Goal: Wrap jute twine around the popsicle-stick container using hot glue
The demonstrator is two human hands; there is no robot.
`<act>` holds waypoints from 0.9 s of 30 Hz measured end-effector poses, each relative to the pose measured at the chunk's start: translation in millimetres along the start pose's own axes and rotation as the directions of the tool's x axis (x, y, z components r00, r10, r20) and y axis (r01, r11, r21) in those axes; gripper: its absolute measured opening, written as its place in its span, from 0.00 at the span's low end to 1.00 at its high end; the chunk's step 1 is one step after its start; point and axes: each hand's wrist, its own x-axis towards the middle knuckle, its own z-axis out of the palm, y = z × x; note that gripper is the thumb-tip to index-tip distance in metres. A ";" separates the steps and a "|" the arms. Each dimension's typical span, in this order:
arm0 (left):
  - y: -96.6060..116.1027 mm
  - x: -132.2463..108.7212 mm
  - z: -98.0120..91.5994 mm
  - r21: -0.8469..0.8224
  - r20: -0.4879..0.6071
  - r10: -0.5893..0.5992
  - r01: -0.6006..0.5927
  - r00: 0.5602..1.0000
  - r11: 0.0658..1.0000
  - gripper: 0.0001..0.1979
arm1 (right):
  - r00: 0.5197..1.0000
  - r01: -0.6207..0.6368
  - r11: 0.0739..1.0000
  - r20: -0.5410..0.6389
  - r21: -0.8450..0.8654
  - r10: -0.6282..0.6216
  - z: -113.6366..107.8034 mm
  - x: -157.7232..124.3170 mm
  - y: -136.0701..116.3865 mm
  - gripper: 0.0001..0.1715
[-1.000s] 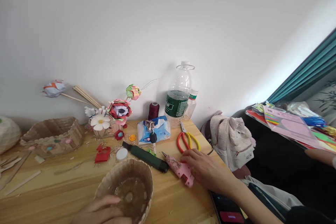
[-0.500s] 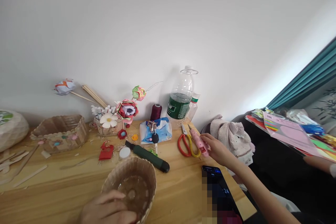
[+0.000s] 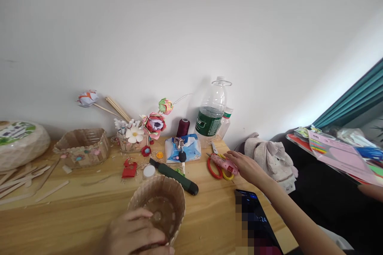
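My left hand (image 3: 134, 233) grips the near rim of a round bowl made of wooden sticks (image 3: 167, 199), fingers curled over its edge. My right hand (image 3: 243, 165) reaches to the right part of the table and holds a pink glue gun (image 3: 223, 162), which lies across red and yellow scissors (image 3: 216, 168). A green and black utility knife (image 3: 175, 176) lies between the bowl and the glue gun.
A phone (image 3: 254, 219) lies near the table's right edge. Against the wall stand a water bottle (image 3: 212, 111), a thread spool (image 3: 182, 127), a tissue pack with keys (image 3: 183, 149), paper flowers (image 3: 154, 121) and a stick-built box (image 3: 82, 147). Loose sticks (image 3: 20, 183) lie left. A bag (image 3: 269, 159) sits right.
My right hand picked the glue gun up from mid-table, carried it to the right and back, and now has it down on the scissors. My left hand stayed on the bowl.
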 end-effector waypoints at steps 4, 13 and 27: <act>4.7 19.1 -11.5 -0.160 0.054 -0.058 0.066 0.997 0.985 0.13 | 0.998 -0.039 0.998 -0.047 -0.039 0.037 -2.3 -5.0 -2.4 0.34; -2.9 36.5 -36.5 -0.210 0.088 -0.411 0.420 0.907 0.883 0.08 | 0.950 -0.026 0.983 -0.303 0.180 0.081 -59.9 -14.6 -84.2 0.15; 12.3 46.6 -48.2 0.271 -0.067 0.069 -0.048 0.995 0.961 0.06 | 0.836 0.475 0.592 -0.544 0.651 -0.073 -96.1 -28.2 -232.4 0.06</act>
